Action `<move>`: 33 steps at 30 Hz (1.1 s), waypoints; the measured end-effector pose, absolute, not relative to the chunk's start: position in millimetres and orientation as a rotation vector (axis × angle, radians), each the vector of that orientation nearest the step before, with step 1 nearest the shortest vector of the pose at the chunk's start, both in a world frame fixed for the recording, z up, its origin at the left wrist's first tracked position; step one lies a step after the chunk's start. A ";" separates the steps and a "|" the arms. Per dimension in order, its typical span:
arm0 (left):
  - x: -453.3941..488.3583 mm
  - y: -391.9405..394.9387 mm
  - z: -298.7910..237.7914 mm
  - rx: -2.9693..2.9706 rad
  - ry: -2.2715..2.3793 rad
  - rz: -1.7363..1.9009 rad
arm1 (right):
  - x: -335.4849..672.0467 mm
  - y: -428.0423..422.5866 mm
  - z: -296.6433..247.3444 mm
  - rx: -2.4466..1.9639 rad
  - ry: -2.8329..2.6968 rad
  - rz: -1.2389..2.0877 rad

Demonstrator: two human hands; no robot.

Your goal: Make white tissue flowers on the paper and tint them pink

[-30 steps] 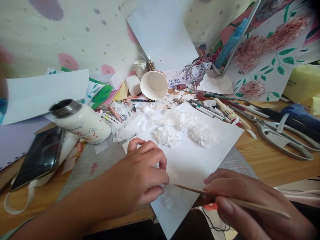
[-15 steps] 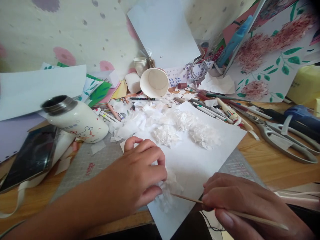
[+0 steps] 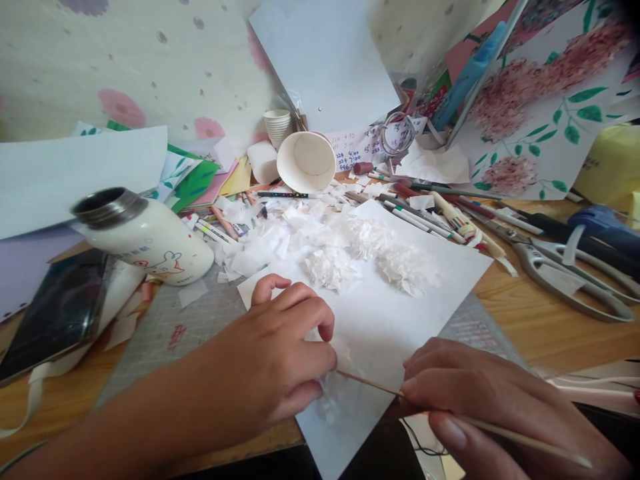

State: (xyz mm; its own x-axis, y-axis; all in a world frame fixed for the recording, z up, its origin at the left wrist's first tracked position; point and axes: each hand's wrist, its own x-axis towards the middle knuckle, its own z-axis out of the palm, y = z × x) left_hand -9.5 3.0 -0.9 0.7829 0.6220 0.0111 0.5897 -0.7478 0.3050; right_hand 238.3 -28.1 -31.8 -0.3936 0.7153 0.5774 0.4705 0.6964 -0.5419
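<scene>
Right hand: the wooden stick (image 3: pixel 370 383) is gripped between thumb and fingers by the right hand (image 3: pixel 485 387), near the counter's near edge; its thin end is pointed at the left fingertips.
Left hand: the left hand (image 3: pixel 280 347) is curled over the white sheet; whether its grip is closed on the thin tissue (image 3: pixel 345 357) beside its fingertips cannot be told.
White sheet: the white sheet (image 3: pixel 385 323) is laid over the grey mat (image 3: pixel 200 330), one corner projected past the near edge of the counter (image 3: pixel 530 340).
Clusters: three ruffled clusters (image 3: pixel 330 269) are grouped on the sheet's far half.
Scraps: paper scraps (image 3: pixel 273 247) are heaped beyond, towards the counter's far edge.
Left side: a bottle (image 3: pixel 165 250) is tilted beside a phone (image 3: pixel 55 307), towards the counter's left edge.
Right side: scissors (image 3: pixel 543 270) are laid towards the right edge.
Far edge: a paper cup (image 3: pixel 306 162) is tipped, mouth forward.
</scene>
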 end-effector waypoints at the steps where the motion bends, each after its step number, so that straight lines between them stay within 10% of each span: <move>1: -9.4 3.3 -1.3 2.691 0.938 0.157 | 236.7 -27.8 -32.8 -0.881 -2.058 0.392; 33: -10.3 3.3 2.0 2.681 0.946 0.138 | 239.1 -25.4 -31.4 -0.819 -2.142 0.372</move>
